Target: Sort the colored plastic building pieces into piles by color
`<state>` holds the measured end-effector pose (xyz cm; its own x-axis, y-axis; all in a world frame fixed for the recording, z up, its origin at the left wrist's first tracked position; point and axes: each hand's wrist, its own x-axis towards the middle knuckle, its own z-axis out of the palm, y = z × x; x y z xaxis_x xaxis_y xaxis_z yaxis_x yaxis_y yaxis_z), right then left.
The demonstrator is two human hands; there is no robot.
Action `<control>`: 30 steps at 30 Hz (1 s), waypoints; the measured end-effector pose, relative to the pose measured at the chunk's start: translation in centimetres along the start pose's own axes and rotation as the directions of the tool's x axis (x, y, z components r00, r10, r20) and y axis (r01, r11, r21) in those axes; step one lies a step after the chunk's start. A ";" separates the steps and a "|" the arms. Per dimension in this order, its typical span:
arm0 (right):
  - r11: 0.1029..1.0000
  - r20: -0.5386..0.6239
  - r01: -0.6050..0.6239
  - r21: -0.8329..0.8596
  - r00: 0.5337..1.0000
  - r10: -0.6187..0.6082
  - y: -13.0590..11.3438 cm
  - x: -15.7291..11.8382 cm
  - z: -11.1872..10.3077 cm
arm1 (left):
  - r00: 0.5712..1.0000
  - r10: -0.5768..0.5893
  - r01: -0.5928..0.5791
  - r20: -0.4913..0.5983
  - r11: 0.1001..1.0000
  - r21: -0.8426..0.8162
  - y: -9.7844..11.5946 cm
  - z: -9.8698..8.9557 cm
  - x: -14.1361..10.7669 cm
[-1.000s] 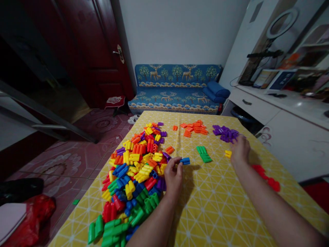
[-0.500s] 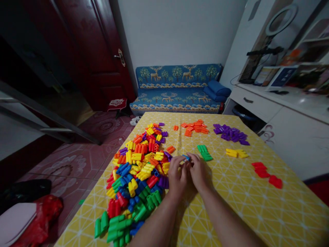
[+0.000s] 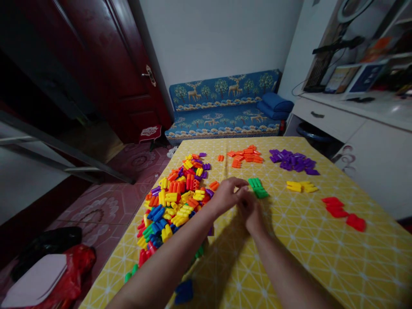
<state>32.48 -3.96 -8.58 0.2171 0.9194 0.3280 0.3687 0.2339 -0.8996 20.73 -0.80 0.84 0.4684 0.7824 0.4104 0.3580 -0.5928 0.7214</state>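
Note:
My left hand (image 3: 228, 195) and my right hand (image 3: 250, 210) meet above the yellow patterned tablecloth, with fingers bent and fingertips close together. What they hold, if anything, is hidden by the fingers. Just beyond my right hand lie green bullet-shaped plastic building blocks (image 3: 258, 188). A large mixed pile of these blocks (image 3: 182, 214) in red, yellow, blue, green, orange and purple spreads to the left, partly covered by my left forearm. A blue block (image 3: 184, 292) lies beside that forearm near the front.
Single-colour groups lie apart on the table (image 3: 273, 266): orange blocks (image 3: 246, 155), purple blocks (image 3: 292, 161), yellow blocks (image 3: 301, 186) and red blocks (image 3: 334, 207). Behind stands a blue sofa (image 3: 222, 122). A white cabinet (image 3: 370, 150) is at the right.
My left hand has moved up and forward, its forearm now crossing more of the pile. The blue block that showed between my fingers is no longer visible there. The view has shifted slightly.

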 end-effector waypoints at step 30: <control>0.999 0.074 0.008 -0.031 0.997 -0.006 -1.5 -0.4 0.0 | 0.894 -0.441 0.288 -0.081 0.425 0.858 -14.5 -10.7 12.7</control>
<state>31.89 -4.66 -7.35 0.1475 0.9390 0.3107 0.3987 0.2311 -0.8875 12.85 19.78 1.61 0.1952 0.9763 0.0939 0.9802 -0.1908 -0.0536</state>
